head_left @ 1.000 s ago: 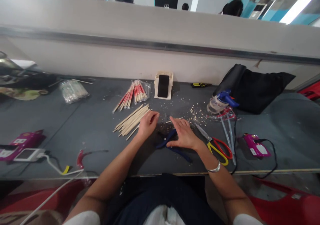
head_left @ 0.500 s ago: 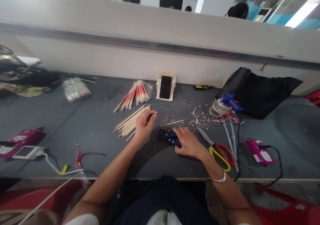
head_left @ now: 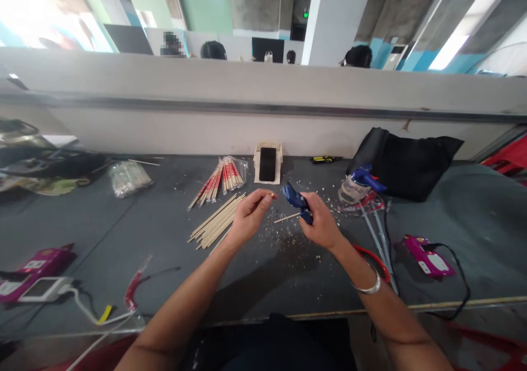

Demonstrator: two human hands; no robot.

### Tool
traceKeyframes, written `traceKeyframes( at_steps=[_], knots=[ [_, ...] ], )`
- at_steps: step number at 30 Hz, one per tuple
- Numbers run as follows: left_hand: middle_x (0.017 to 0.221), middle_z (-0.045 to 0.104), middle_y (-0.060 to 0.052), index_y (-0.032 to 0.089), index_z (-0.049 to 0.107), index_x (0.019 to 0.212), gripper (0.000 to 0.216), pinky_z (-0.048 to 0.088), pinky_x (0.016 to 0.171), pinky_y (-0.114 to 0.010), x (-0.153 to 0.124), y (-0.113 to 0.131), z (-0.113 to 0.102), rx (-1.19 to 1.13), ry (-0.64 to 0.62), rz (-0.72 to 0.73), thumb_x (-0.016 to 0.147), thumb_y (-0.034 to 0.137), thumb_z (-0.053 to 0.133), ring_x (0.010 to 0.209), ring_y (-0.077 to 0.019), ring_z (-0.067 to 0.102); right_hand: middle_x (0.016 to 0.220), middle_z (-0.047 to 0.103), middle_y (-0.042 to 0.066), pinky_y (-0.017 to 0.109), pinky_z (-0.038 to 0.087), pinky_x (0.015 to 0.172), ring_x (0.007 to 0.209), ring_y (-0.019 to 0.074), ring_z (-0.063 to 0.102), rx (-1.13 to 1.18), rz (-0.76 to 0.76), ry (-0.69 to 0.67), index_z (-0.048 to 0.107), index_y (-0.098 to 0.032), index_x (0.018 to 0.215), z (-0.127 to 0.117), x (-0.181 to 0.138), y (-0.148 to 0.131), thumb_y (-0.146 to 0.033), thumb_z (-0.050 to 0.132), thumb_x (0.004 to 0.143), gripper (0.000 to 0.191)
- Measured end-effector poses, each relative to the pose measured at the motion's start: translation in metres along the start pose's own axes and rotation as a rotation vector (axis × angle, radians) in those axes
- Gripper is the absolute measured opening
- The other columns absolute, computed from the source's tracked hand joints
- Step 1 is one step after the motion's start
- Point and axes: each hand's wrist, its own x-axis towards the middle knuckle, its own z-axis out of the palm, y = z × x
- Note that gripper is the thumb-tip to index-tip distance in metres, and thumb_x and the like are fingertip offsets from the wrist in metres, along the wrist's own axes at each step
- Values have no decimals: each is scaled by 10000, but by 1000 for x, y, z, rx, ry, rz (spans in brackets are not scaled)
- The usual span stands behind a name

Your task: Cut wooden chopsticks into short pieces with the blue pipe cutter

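Left hand (head_left: pixel 249 217) pinches, seemingly, a stick (head_left: pixel 270 195); right hand (head_left: pixel 323 225) grips pliers (head_left: pixel 295 197). Before the phone (head_left: pixel 267 163): scattered chips (head_left: pixel 288 240), a pile (head_left: pixel 216 223) uncut.

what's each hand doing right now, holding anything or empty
Left hand: closed, pinching a thin wooden stick in its fingertips.
Right hand: closed, gripping the blue pliers.
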Motion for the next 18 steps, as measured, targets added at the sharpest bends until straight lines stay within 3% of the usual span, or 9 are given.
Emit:
traceKeyframes(
  at_steps=[3, 7, 14, 18],
  knots=[
    [638, 510, 21, 208, 667, 792, 480, 397, 550, -244, 14, 16, 4, -72, -44, 86, 896, 672, 594, 595, -122, 445, 1138, 647, 131, 481, 500, 974, 1087, 318, 602, -44, -69, 6, 507, -226, 1318, -18, 25, -13, -104, 518, 774, 557],
    [661, 535, 13, 208, 685, 796, 503, 408, 553, -245, 21, 19, 4, -129, -4, 129, 881, 698, 608, 606, -123, 457, 1116, 639, 131, 476, 491, 955, 1046, 324, 592, -124, -91, 41, 511, -217, 1274, -30, 39, -24, -109, 525, 771, 515],
    [736, 648, -28, 205, 731, 805, 502, 466, 612, -273, 24, 8, -3, -146, -23, 178, 875, 690, 625, 659, -147, 548, 1126, 631, 137, 475, 473, 919, 1030, 330, 571, -201, -106, -9, 485, -205, 1304, -27, 36, -22, -113, 566, 717, 599],
    [719, 647, -15, 181, 707, 798, 416, 450, 596, -244, 28, 4, -4, -181, -6, 221, 907, 580, 661, 641, -126, 542, 1074, 631, 124, 452, 461, 843, 970, 319, 569, -268, -135, 29, 484, -196, 1277, -24, 34, -20, -99, 571, 683, 609]
  ],
)
